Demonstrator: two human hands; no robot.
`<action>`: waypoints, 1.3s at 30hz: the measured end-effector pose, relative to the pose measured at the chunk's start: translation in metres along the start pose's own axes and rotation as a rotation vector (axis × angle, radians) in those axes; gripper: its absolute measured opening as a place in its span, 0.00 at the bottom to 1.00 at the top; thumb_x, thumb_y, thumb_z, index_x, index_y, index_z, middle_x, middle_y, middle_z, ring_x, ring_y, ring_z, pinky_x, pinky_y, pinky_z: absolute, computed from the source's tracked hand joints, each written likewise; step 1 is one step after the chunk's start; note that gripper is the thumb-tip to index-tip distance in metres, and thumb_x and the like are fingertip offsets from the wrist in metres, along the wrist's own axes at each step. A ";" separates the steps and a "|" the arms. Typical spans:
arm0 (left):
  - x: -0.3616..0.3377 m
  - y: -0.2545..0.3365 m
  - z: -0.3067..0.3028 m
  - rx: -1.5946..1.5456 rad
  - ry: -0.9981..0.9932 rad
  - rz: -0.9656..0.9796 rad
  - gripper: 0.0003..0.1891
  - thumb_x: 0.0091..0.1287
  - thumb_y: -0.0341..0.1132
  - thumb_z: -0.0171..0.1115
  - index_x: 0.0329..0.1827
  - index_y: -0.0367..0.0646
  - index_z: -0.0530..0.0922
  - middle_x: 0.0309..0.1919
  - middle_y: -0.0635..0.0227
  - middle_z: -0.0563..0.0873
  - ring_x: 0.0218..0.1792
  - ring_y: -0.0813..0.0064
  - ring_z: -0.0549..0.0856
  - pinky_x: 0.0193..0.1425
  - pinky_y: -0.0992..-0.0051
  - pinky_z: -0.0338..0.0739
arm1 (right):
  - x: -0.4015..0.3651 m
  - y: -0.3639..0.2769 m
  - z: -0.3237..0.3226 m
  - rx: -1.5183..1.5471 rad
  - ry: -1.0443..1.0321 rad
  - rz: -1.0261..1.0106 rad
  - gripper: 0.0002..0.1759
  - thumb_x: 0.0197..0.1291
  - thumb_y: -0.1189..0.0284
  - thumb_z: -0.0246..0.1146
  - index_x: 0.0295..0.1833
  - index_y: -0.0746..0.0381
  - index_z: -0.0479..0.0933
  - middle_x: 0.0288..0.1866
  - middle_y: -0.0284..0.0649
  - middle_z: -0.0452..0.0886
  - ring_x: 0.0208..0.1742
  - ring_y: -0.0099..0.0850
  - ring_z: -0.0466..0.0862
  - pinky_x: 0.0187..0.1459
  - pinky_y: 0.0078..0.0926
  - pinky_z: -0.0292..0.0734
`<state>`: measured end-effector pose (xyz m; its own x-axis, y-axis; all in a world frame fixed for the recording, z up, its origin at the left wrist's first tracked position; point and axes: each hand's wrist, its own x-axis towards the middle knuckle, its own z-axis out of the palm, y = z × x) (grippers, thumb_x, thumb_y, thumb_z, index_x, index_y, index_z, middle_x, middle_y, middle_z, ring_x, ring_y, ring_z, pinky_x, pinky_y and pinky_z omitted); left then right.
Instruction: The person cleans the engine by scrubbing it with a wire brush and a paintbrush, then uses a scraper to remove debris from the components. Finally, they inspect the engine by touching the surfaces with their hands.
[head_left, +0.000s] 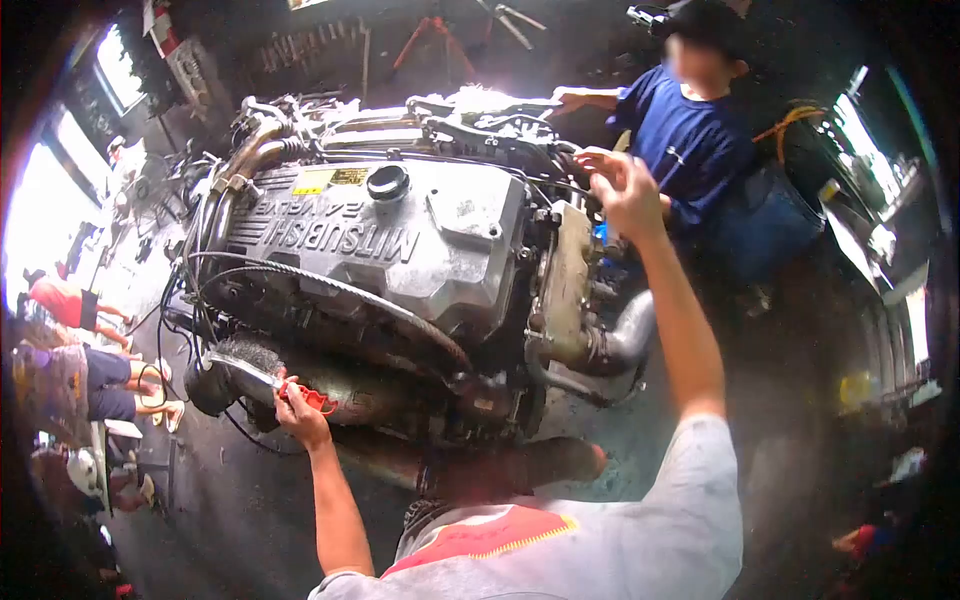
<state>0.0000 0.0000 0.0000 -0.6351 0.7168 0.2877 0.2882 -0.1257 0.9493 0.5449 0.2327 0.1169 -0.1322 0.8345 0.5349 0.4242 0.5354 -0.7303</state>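
A large engine stands before me, its grey valve cover [400,235] marked MITSUBISHI and topped by a black filler cap [388,182]. My left hand [301,415] is wrapped round the red handle of a wire brush [245,362], whose dark bristles lie over the engine's lower left side. Raised above the engine's right end, my right hand [625,190] has its fingers apart and nothing visible in it. Just below that hand is a dirty metal housing [568,260] with a wide grey pipe [632,330]. A steel cable [370,300] curves across the engine's near side.
A co-worker in a blue shirt [680,135] stands beyond the engine's right end, one hand [580,98] at its far edge. Other people [110,380] are at the far left. A dark blue drum [780,220] stands at the right. Tools [520,20] lie at the back.
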 end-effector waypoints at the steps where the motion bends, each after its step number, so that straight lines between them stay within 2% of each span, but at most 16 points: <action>1: 0.001 -0.001 -0.017 0.054 0.032 0.008 0.16 0.65 0.37 0.48 0.47 0.32 0.73 0.39 0.61 0.78 0.35 0.73 0.75 0.40 0.75 0.70 | -0.011 -0.081 0.028 -0.549 0.238 0.114 0.24 0.46 0.65 0.63 0.49 0.66 0.72 0.47 0.51 0.75 0.52 0.42 0.74 0.56 0.35 0.66; 2: 0.003 -0.001 -0.027 0.094 0.071 0.021 0.16 0.65 0.36 0.47 0.47 0.31 0.73 0.38 0.62 0.78 0.34 0.72 0.75 0.40 0.74 0.70 | 0.006 -0.073 0.040 -0.581 0.242 0.004 0.23 0.46 0.65 0.62 0.47 0.67 0.72 0.45 0.52 0.75 0.51 0.45 0.73 0.55 0.35 0.66; 3: -0.017 -0.014 0.055 0.027 0.155 -0.007 0.15 0.65 0.37 0.47 0.44 0.32 0.74 0.37 0.63 0.78 0.34 0.73 0.75 0.39 0.75 0.69 | 0.067 -0.018 -0.004 -0.726 0.190 -0.023 0.23 0.47 0.65 0.61 0.49 0.64 0.72 0.49 0.50 0.74 0.54 0.44 0.72 0.56 0.36 0.66; 5: -0.022 0.015 0.065 0.220 0.235 0.077 0.16 0.65 0.38 0.47 0.42 0.31 0.74 0.38 0.60 0.78 0.35 0.70 0.76 0.41 0.73 0.69 | 0.105 0.014 0.016 -0.794 0.139 0.071 0.23 0.47 0.65 0.60 0.51 0.60 0.72 0.54 0.47 0.70 0.56 0.43 0.70 0.56 0.38 0.65; 9: -0.023 -0.017 0.061 0.468 0.230 0.125 0.17 0.65 0.40 0.49 0.41 0.31 0.74 0.39 0.55 0.78 0.37 0.62 0.76 0.46 0.66 0.68 | 0.174 0.058 0.030 -0.866 -0.046 0.258 0.24 0.48 0.65 0.57 0.54 0.53 0.71 0.57 0.43 0.69 0.59 0.42 0.69 0.57 0.47 0.62; 11: -0.023 -0.029 0.064 0.648 0.317 0.300 0.18 0.65 0.42 0.50 0.39 0.31 0.74 0.36 0.50 0.78 0.38 0.52 0.75 0.49 0.59 0.64 | 0.199 0.079 0.036 -0.891 -0.163 0.344 0.25 0.46 0.66 0.58 0.55 0.52 0.71 0.56 0.44 0.71 0.60 0.42 0.68 0.57 0.47 0.62; 15: -0.021 -0.034 0.060 0.685 0.324 0.298 0.19 0.65 0.43 0.51 0.38 0.30 0.74 0.37 0.46 0.77 0.43 0.45 0.74 0.54 0.55 0.62 | 0.217 0.075 0.046 -0.890 -0.336 0.480 0.22 0.46 0.68 0.58 0.51 0.53 0.74 0.51 0.44 0.77 0.56 0.38 0.74 0.56 0.40 0.65; 16: -0.023 -0.022 0.065 0.643 0.280 0.226 0.19 0.65 0.43 0.51 0.38 0.30 0.74 0.39 0.44 0.77 0.46 0.44 0.73 0.55 0.55 0.61 | 0.222 0.086 0.048 -0.868 -0.347 0.481 0.19 0.47 0.68 0.57 0.48 0.55 0.76 0.48 0.44 0.79 0.52 0.38 0.78 0.53 0.35 0.69; 18: -0.027 0.002 0.077 0.601 0.236 0.151 0.19 0.65 0.43 0.51 0.38 0.29 0.74 0.41 0.42 0.76 0.48 0.43 0.72 0.56 0.55 0.61 | 0.238 0.132 0.052 -0.869 -0.485 0.474 0.16 0.48 0.71 0.55 0.45 0.57 0.78 0.46 0.46 0.80 0.50 0.41 0.79 0.49 0.35 0.72; 21: -0.026 0.014 0.086 0.655 0.308 0.191 0.21 0.64 0.43 0.51 0.42 0.28 0.73 0.48 0.39 0.74 0.54 0.42 0.70 0.60 0.54 0.59 | 0.232 0.112 0.056 -0.956 -0.579 0.519 0.16 0.50 0.73 0.53 0.44 0.58 0.80 0.46 0.48 0.79 0.49 0.42 0.79 0.48 0.37 0.73; 23: -0.026 -0.002 0.077 0.804 0.337 0.380 0.22 0.64 0.43 0.51 0.46 0.27 0.72 0.50 0.39 0.73 0.56 0.43 0.69 0.62 0.55 0.58 | 0.226 0.103 0.051 -0.899 -0.493 0.430 0.16 0.50 0.73 0.53 0.45 0.58 0.79 0.46 0.48 0.79 0.50 0.41 0.79 0.49 0.36 0.72; 27: -0.023 0.006 0.078 0.807 0.350 0.410 0.24 0.65 0.45 0.50 0.47 0.25 0.71 0.50 0.39 0.73 0.52 0.43 0.71 0.59 0.57 0.61 | 0.205 0.041 0.028 -0.943 -0.337 0.388 0.19 0.50 0.69 0.58 0.50 0.57 0.75 0.48 0.43 0.79 0.51 0.38 0.78 0.50 0.36 0.70; 28: -0.024 0.005 0.075 0.868 0.323 0.428 0.24 0.65 0.45 0.50 0.47 0.26 0.72 0.51 0.40 0.72 0.53 0.44 0.71 0.60 0.57 0.61 | 0.192 0.023 0.024 -1.027 -0.261 0.254 0.20 0.49 0.66 0.60 0.50 0.58 0.74 0.47 0.42 0.79 0.51 0.39 0.78 0.50 0.36 0.70; 32: -0.023 -0.003 0.071 0.823 0.232 0.467 0.25 0.65 0.45 0.48 0.51 0.26 0.70 0.55 0.39 0.69 0.59 0.44 0.66 0.63 0.51 0.54 | 0.144 -0.025 -0.005 -0.993 -0.098 0.263 0.23 0.52 0.62 0.57 0.53 0.59 0.72 0.54 0.48 0.73 0.54 0.43 0.75 0.52 0.37 0.69; 37: -0.017 0.002 0.055 0.715 0.229 0.496 0.21 0.64 0.41 0.50 0.47 0.28 0.73 0.52 0.41 0.72 0.56 0.45 0.69 0.60 0.54 0.59 | 0.038 -0.068 -0.032 -0.851 -0.048 0.139 0.21 0.50 0.66 0.59 0.48 0.66 0.73 0.41 0.52 0.78 0.45 0.46 0.78 0.47 0.38 0.71; 39: 0.001 0.010 0.034 0.606 0.142 0.495 0.21 0.63 0.41 0.52 0.49 0.29 0.72 0.46 0.46 0.76 0.49 0.50 0.73 0.55 0.58 0.63 | -0.016 -0.137 -0.021 -0.651 -0.097 0.359 0.19 0.51 0.68 0.60 0.48 0.66 0.72 0.33 0.45 0.79 0.34 0.38 0.80 0.37 0.29 0.73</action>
<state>0.0266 0.0229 0.0055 -0.4045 0.5760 0.7104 0.8748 0.0173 0.4841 0.5075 0.1433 0.2167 0.0484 0.9673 0.2488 0.8966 0.0677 -0.4376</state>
